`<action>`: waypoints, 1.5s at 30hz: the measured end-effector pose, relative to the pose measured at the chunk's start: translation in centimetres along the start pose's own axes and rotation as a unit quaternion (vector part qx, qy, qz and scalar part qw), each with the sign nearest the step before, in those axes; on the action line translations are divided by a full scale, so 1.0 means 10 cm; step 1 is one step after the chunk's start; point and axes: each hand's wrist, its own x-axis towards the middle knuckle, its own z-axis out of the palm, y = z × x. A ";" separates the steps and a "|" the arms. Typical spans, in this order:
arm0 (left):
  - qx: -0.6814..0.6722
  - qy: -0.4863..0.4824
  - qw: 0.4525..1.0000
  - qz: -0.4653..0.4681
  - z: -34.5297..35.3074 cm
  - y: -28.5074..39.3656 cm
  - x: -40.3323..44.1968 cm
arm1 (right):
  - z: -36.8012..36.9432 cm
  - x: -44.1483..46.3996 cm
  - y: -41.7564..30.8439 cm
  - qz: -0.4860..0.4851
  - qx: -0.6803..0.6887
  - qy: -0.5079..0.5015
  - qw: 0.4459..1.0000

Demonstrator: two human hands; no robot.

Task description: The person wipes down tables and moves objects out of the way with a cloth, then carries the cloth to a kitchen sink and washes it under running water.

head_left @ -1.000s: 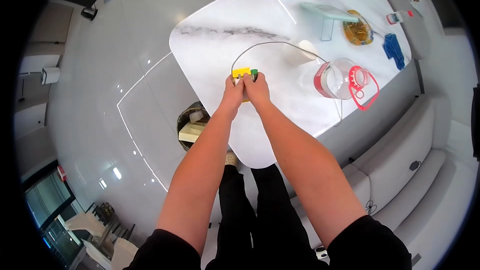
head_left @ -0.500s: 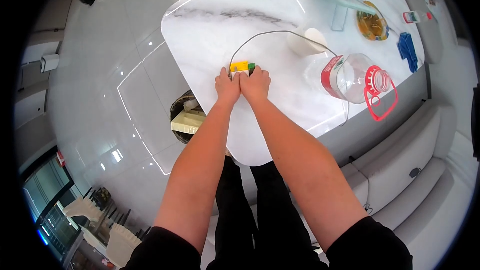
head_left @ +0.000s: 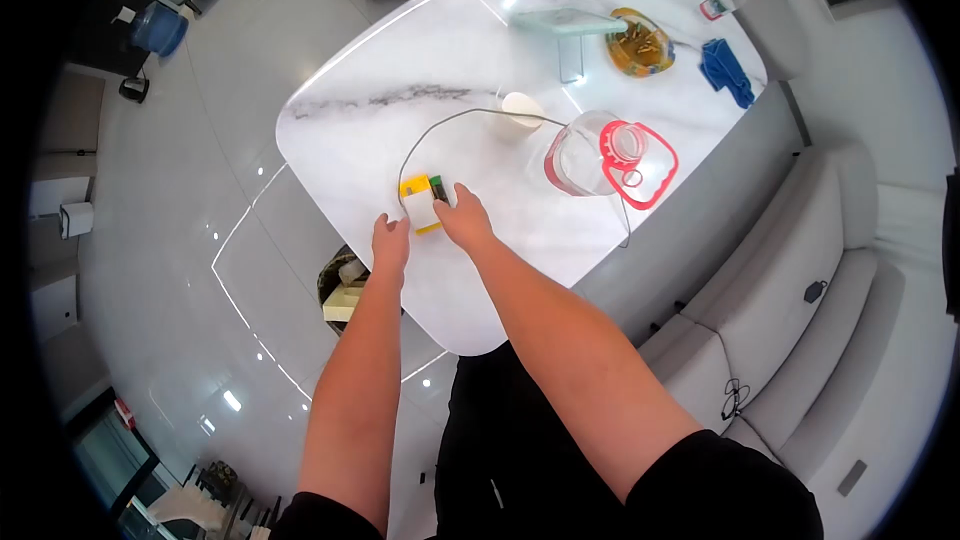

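Note:
A small yellow and white box (head_left: 420, 208) lies on the white marbled table (head_left: 350, 155), with a green-topped dark item (head_left: 438, 188) against its right side. A thin grey cable (head_left: 447, 118) arcs from the box's left edge over toward the large bottle. My left hand (head_left: 391, 243) is just left of the box's lower end, fingers apart and holding nothing. To the right, my right hand (head_left: 464, 218) is open, its thumb spread from the fingers, with fingertips close by the box and the dark item; whether they touch is unclear.
A large clear bottle (head_left: 578, 155) with a red handle stands right of the hands, beside a white cup (head_left: 520, 112). Farther back are a glass stand (head_left: 571, 55), an amber ashtray (head_left: 640, 43), a blue cloth (head_left: 726, 72) and a small bottle (head_left: 727, 2). A bin (head_left: 341, 290) stands below the table's left edge.
My hands, together at the box before, have moved apart and opened. The box now lies uncovered between them. The camera view has shifted, so the table appears farther left.

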 end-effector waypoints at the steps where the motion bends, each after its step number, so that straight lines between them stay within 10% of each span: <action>1: -0.001 -0.001 1.000 0.007 -0.04 0.05 -0.10 | -0.02 -0.08 0.00 -0.011 0.010 0.012 1.000; 12: -0.124 -0.147 0.981 0.032 0.21 0.35 -1.63 | -0.71 -1.19 0.12 -0.025 0.034 0.000 0.999; 23: -0.182 -0.277 0.941 -0.068 2.30 0.73 -2.52 | -2.39 -0.89 1.19 0.072 0.060 0.136 0.986; 33: 0.022 -0.190 0.979 0.072 4.59 1.48 -1.71 | -4.70 0.60 2.11 0.041 0.051 0.157 0.985; 45: 0.225 -0.189 0.899 0.325 6.27 2.84 -1.16 | -6.51 1.90 2.45 0.035 -0.073 0.182 0.980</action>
